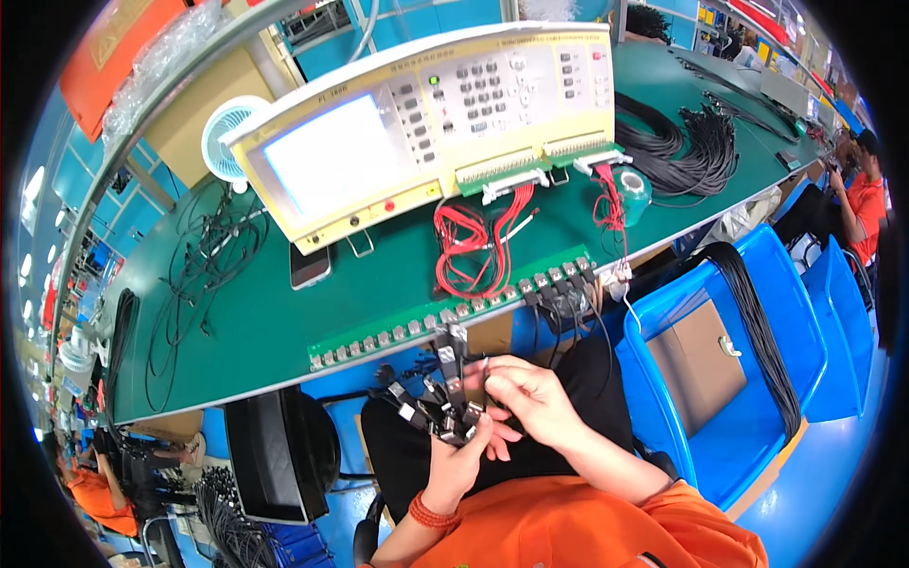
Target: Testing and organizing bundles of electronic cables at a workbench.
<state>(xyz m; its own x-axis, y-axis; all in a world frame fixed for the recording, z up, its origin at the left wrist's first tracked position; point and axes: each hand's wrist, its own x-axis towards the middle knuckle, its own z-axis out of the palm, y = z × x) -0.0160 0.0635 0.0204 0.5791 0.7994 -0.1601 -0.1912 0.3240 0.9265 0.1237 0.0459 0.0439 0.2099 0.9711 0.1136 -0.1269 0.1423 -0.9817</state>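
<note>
My left hand (462, 462) is closed around a bundle of black USB cables (437, 409), their metal-tipped plugs fanning out above the fingers. My right hand (532, 396) pinches one USB cable (451, 358) beside the bundle, its plug pointing up toward the table edge. Just beyond lies a long green connector board (379, 339) lined with metal sockets. Several black plugs (559, 282) sit in its right end, with cables hanging down from them. Both hands are over my lap, in front of the table.
A cream tester (417, 114) with a lit screen stands on the green table (251, 327), red wires (488, 256) running from it. Also there are a phone (311, 268), tape roll (632, 194) and coiled black cables (696, 151). A blue bin (663, 417) stands right, a black tray (275, 454) left.
</note>
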